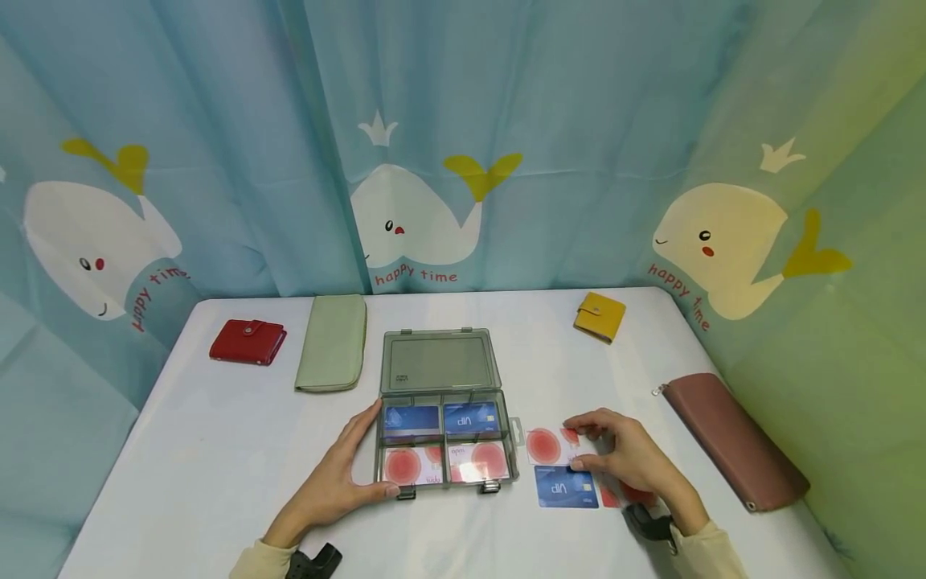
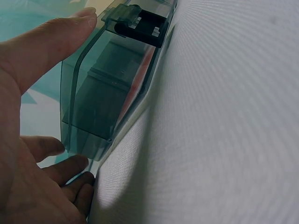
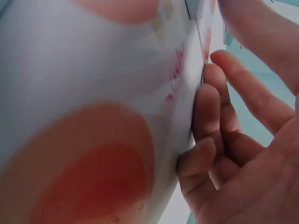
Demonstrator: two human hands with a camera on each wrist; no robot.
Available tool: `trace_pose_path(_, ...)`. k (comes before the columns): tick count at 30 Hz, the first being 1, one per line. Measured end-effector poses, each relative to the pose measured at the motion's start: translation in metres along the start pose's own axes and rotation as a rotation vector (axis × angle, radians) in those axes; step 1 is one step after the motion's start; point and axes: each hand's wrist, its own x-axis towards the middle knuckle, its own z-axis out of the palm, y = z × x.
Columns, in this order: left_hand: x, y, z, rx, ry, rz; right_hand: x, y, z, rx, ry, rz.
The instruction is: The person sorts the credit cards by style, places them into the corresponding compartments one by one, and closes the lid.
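A translucent grey-green divided box stands with its lid tipped back. Its compartments hold blue cards at the back and white cards with pink circles in front. At the box's left front corner, my left hand touches the left side with its fingers and the front rim with its thumb. My right hand rests over cards on the table, its thumb and forefinger at the right part of a pink-circled card. A blue VIP card lies below; another pink card is partly hidden.
On the left lie a red wallet and a pale green wallet. A small yellow wallet sits at the back right, and a long brown zip wallet lies along the right edge. Behind the white table hangs a whale-print curtain.
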Motion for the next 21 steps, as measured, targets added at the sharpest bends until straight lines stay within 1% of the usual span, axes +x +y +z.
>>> trace_pose_path(4,0.000,0.002,0.000,0.000,0.003,-0.006,0.004,0.000,0.003,-0.016,-0.001,-0.010)
trace_pose_path(13,0.000,0.000,0.000,0.005,-0.001,-0.004,0.012,-0.005,0.000,-0.033,-0.065,0.088)
trace_pose_path(17,0.000,0.000,0.000,-0.001,-0.002,-0.010,0.014,-0.007,0.000,-0.048,-0.072,0.112)
trace_pose_path(21,0.000,0.000,0.000,-0.003,-0.002,-0.011,0.013,-0.008,0.000,-0.032,-0.068,0.141)
